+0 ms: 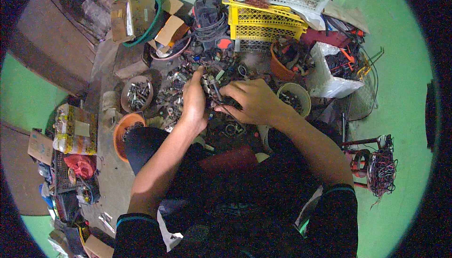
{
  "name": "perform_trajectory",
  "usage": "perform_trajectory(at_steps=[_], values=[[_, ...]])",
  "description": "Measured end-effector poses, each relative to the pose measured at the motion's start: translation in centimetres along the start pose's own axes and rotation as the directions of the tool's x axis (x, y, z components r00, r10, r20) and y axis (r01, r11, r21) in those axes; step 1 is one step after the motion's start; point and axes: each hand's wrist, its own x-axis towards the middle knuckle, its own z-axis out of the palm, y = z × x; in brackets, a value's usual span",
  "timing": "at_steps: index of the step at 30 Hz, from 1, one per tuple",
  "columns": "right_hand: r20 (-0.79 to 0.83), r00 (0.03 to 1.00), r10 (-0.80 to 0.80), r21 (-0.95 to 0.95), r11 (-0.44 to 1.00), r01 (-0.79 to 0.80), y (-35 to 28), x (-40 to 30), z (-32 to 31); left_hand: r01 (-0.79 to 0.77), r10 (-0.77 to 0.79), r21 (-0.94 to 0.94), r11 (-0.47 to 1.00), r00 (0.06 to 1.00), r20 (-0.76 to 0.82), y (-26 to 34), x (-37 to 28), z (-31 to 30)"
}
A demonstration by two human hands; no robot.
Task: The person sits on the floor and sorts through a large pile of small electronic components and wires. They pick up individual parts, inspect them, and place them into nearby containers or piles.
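My left hand (194,100) holds a small mechanical part (209,81) with metal pieces and dark wires or strips, its exact kind unclear. Close at its right side, my right hand (249,100) grips a slim tool or rod (216,92) with thumb and fingers; its tip meets the part. Beneath both hands lies a heap of small mixed scrap parts (173,95). A metal ring (242,70) rests just beyond my right hand. Part of what I hold is hidden by my fingers.
Left are a bowl of metallic cylinders (137,93) and an orange bowl (120,138). Right stand a pale tub (307,107), an orange-brown pot (279,70) and a white foam box (319,84). Yellow crates (266,23) stand at the back, beside coiled cable (212,31). A wire-filled stool (381,176) is far right.
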Motion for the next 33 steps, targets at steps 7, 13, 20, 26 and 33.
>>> perform_trajectory(at_steps=[7, 13, 20, 26, 33], values=[[-0.124, 0.992, 0.011, 0.017, 1.000, -0.009, -0.1, 0.2, -0.7, 0.027, -0.028, 0.138, 0.990, 1.000, 0.007, 0.3, -0.3, 0.5], [-0.111, 0.994, -0.012, 0.033, 0.999, 0.016, 0.0, 0.2, -0.5, 0.037, -0.037, 0.188, 0.982, 0.999, -0.007, 0.4, -0.8, 0.5], [-0.073, 0.997, 0.023, 0.041, 0.999, -0.020, -0.1, 0.2, -0.1, -0.107, 0.117, 0.126, 0.986, 0.990, -0.074, -0.1, -0.3, 0.6], [-0.022, 0.996, 0.092, 0.030, 0.995, -0.091, -0.5, 0.4, 0.1, -0.397, 0.439, 0.269, 0.878, 0.890, -0.120, -0.8, 0.3, 0.8], [-0.018, 0.997, 0.076, 0.082, 0.994, -0.074, -0.5, 0.3, 0.0, -0.275, 0.318, 0.293, 0.916, 0.942, -0.108, 0.3, -0.9, 1.0]])
